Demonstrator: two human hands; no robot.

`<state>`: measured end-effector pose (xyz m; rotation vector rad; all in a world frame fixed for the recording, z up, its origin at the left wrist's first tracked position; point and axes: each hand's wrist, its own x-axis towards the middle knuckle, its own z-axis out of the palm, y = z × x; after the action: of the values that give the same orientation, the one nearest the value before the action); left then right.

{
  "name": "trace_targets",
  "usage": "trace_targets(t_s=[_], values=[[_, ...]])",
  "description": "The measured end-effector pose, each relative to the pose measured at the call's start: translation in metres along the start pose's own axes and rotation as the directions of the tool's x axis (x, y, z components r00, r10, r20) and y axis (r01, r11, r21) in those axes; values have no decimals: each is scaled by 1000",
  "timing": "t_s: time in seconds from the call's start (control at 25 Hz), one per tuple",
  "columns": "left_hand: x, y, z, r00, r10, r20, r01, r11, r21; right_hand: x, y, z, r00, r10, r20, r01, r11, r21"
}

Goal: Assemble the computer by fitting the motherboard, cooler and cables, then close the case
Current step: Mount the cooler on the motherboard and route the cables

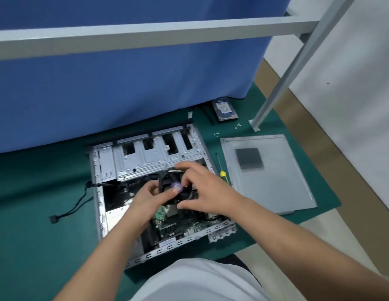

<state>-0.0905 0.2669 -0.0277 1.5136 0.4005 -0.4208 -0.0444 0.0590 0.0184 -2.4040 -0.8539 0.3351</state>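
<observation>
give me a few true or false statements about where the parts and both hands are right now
1. Both hands grip the cooler inside the open case. True: the left hand and right hand hold it over the motherboard.
2. The side panel is fitted on the case. False: it lies flat on the green mat, right of the case.
3. The screwdriver is in the right hand. False: it lies on the mat between case and panel.
4. A hard drive lies on the mat beyond the case. True.
5. A black cable trails out of the case's left side. True.
</observation>
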Motion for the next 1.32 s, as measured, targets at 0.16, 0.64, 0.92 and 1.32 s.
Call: trace_targets(t_s=[0.16,0.64,0.92,1.32], values=[[-16,-7,-2,972,193,-136,-161,962,219,-12,4,4,975,189,-118,-166,970,180],[-19,-12,-9,951,288,-107,-228,895,384,11,-6,10,921,375,-105,-293,845,448],[-9,-7,-16,968,129,-214,-106,988,114,2,2,13,844,494,-210,-298,756,583],[14,15,-17,962,-85,-258,-43,891,-452,-29,-10,51,881,402,248,-462,843,276]])
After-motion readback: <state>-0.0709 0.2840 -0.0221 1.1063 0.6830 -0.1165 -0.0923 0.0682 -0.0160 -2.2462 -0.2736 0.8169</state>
